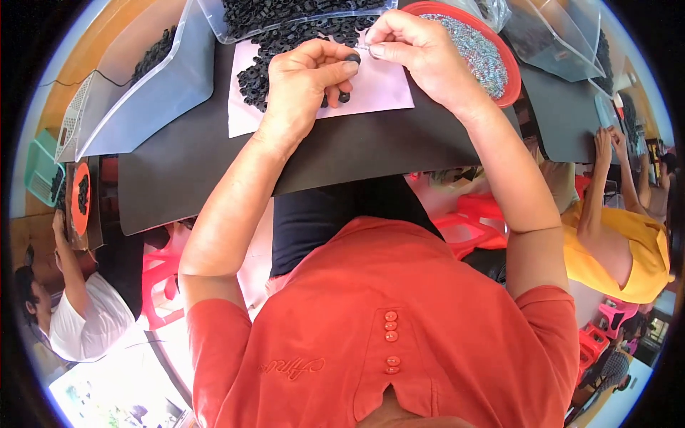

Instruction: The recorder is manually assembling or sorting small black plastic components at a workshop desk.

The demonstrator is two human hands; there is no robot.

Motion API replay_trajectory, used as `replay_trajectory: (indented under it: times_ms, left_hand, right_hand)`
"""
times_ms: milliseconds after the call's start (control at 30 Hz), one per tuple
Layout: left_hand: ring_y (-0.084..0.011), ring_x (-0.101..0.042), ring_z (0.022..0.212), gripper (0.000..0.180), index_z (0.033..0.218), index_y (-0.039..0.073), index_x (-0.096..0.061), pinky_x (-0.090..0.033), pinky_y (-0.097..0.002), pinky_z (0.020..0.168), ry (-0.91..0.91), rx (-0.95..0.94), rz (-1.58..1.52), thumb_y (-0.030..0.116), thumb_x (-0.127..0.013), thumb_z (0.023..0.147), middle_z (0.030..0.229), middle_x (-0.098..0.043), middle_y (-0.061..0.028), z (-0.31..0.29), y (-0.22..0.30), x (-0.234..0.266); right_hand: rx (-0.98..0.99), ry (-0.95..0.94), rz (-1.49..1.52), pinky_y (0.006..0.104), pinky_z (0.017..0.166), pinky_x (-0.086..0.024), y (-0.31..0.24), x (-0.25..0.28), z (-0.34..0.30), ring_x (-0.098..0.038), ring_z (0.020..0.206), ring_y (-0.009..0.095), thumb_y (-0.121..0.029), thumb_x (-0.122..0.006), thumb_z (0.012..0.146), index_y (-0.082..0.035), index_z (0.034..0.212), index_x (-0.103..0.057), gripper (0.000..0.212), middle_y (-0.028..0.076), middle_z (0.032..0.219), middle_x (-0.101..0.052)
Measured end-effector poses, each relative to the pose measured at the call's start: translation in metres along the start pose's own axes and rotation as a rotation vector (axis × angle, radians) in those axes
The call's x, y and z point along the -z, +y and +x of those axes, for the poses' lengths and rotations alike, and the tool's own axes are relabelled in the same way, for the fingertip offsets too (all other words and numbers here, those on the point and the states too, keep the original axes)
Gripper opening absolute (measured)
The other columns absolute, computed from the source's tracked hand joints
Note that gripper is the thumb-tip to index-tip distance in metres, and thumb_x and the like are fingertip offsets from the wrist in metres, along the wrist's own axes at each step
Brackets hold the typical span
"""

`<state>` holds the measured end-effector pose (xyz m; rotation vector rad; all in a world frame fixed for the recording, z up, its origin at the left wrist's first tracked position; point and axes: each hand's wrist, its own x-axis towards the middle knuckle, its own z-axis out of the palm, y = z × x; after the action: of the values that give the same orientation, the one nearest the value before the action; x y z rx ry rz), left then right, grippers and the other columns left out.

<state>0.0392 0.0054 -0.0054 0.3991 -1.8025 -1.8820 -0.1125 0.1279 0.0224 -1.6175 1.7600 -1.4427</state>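
My left hand [300,78] is closed, pinching a small round black plastic part [352,58] between thumb and forefinger. Another black part [344,97] shows at its lower fingers. Close beside it, my right hand [422,55] pinches a tiny silvery metal piece [362,48], too small to name exactly. Both hands are above a pale pink sheet [389,93], where a heap of black plastic parts [253,80] lies left of and behind my left hand. Behind my right hand stands a red basin [511,89] full of small shiny metal pieces [471,53].
On the dark table [371,146], a translucent bin [168,100] stands at left, a clear tray of black parts [222,32] at the back. Another clear bin [556,43] is at far right. People in white [96,321] and yellow [606,250] sit either side.
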Motion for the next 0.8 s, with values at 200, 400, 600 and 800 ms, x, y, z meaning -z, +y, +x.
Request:
replay_trajectory:
  times_ms: [200, 400, 600, 800]
  left_hand:
    - [-0.0085, -0.056, 0.059, 0.013, 0.095, -0.003, -0.066, -0.042, -0.0206, 0.047, 0.069, 0.022, 0.025, 0.004, -0.067, 0.083, 0.074, -0.064, -0.0051, 0.001, 0.001, 0.000]
    - [-0.0074, -0.053, 0.056, 0.013, 0.091, -0.003, -0.067, -0.040, -0.0201, 0.046, 0.085, 0.058, 0.031, 0.005, -0.069, 0.081, 0.072, -0.063, -0.0045, 0.002, 0.002, 0.004]
    - [-0.0077, -0.053, 0.053, 0.012, 0.089, -0.003, -0.067, -0.039, -0.0200, 0.045, 0.098, 0.041, -0.047, 0.004, -0.068, 0.080, 0.069, -0.061, -0.0046, 0.001, 0.003, 0.002]
    - [-0.0054, -0.050, 0.051, 0.013, 0.087, -0.001, -0.068, -0.035, -0.0185, 0.043, 0.134, 0.065, -0.004, 0.004, -0.071, 0.076, 0.066, -0.061, -0.0021, 0.003, 0.000, 0.005]
  right_hand:
    - [-0.012, 0.012, -0.028, 0.0229, 0.076, -0.046, 0.024, 0.006, 0.005, -0.057, 0.083, 0.008, -0.003, -0.061, 0.085, -0.001, 0.093, -0.060, 0.008, 0.001, 0.090, -0.063]
    - [-0.062, 0.070, -0.035, 0.0254, 0.073, -0.048, 0.034, 0.009, 0.010, -0.061, 0.083, 0.011, -0.004, -0.061, 0.084, -0.002, 0.095, -0.065, 0.012, 0.003, 0.089, -0.066]
    - [-0.102, 0.086, 0.007, 0.0254, 0.068, -0.048, 0.025, 0.003, 0.013, -0.061, 0.074, 0.012, 0.002, -0.062, 0.078, 0.001, 0.088, -0.065, 0.010, 0.005, 0.080, -0.065]
    - [-0.197, 0.096, 0.117, 0.0237, 0.063, -0.048, 0.005, -0.004, 0.014, -0.060, 0.070, 0.011, 0.001, -0.062, 0.081, 0.001, 0.091, -0.065, 0.011, 0.004, 0.080, -0.064]
